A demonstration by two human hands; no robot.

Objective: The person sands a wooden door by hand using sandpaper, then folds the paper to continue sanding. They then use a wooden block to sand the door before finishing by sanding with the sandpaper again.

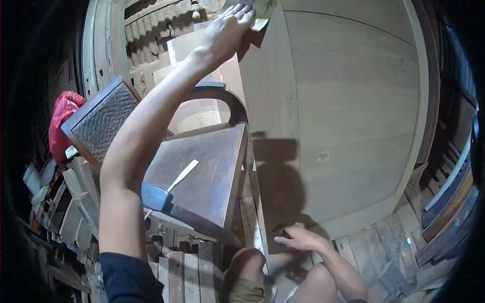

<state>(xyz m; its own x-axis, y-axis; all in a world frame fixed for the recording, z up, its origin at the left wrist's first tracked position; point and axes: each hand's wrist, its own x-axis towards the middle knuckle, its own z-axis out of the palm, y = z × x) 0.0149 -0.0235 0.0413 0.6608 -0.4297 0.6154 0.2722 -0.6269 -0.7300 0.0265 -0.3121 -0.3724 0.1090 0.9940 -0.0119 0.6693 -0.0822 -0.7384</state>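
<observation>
while the left hand [227,36] sits by its far corner (grip impossible to tell) and the right hand [300,239], fingers parted, holds nothing visible at its near end, the wooden panel [353,101] looks stiff, heavy, best held by opposite edges.

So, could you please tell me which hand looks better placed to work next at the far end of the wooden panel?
Probably the left hand: it is up near the far end of the panel. The right hand is down at the near end, close to the knees.
</observation>
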